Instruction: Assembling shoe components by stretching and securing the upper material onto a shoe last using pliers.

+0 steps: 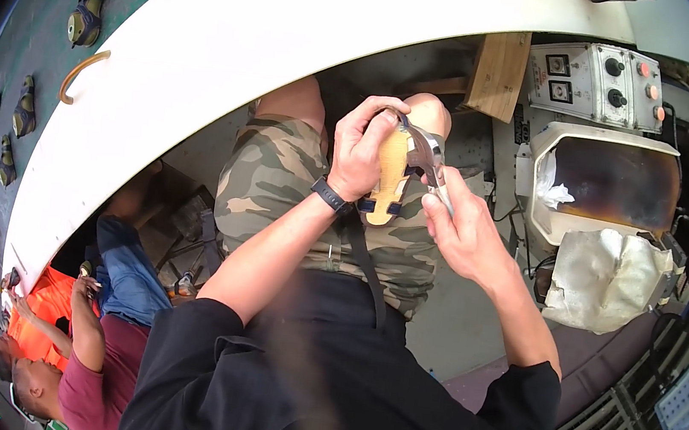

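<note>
A shoe on a last (389, 169) is held sole up above my lap, with its yellow insole facing me and dark straps folded over the edges near the heel end. My left hand (358, 152) is closed round its side and toe end. In my right hand (465, 228) are lasting pincers (426, 154), gripped by the handles. Their dark curved head lies against the right edge of the shoe. What the jaws hold, if anything, cannot be made out. A black strap (363, 256) runs down from the shoe across my lap.
A curved white table (237, 38) arcs in front. Several shoes (87, 16) lie on the green surface beyond. To the right stand a control box (597, 84) with knobs, a brown-stained open tray (536, 196) and a crumpled silvery sheet (608, 277). Co-workers (96, 382) sit at left.
</note>
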`<state>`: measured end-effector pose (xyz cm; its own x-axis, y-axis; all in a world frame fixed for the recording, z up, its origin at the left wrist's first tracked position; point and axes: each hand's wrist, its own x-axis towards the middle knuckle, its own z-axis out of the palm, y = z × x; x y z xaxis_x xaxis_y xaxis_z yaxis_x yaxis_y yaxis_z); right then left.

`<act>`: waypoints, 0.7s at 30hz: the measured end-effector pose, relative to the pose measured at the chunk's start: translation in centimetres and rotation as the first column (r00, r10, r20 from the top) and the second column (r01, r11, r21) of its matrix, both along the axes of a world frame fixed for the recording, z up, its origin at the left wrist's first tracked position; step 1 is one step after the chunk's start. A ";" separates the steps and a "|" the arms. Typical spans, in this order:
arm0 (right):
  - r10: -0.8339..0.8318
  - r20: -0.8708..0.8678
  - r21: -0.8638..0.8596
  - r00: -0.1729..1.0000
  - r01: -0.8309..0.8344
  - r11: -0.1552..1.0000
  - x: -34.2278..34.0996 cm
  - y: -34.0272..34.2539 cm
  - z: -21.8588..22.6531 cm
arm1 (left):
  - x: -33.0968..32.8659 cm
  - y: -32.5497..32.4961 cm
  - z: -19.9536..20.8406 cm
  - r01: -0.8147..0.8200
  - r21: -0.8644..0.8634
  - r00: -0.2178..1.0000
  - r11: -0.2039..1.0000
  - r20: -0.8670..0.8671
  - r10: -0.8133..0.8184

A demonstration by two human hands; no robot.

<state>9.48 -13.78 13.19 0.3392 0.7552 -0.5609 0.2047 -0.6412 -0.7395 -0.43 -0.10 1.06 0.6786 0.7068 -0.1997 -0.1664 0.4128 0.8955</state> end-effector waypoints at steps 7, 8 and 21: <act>0.469 0.334 -0.290 0.818 -0.384 0.876 1.2 2.0 1.9 | 0.1 0.5 0.5 0.075 -0.025 0.997 0.997 0.021 -0.075; 0.468 0.332 -0.292 0.819 -0.382 0.877 1.5 2.3 1.6 | 0.1 0.7 0.7 0.100 -0.006 0.994 0.995 0.043 -0.100; 0.384 -0.077 -0.386 0.920 -0.382 0.840 3.9 3.6 4.8 | 0.8 0.4 -0.6 0.010 -0.028 1.000 1.000 0.004 -0.010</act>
<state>13.36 -10.21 17.95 0.0704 0.5486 -0.8331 0.4955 -0.7441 -0.4482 0.36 0.26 0.44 0.6866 0.6940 -0.2165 -0.1656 0.4393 0.8829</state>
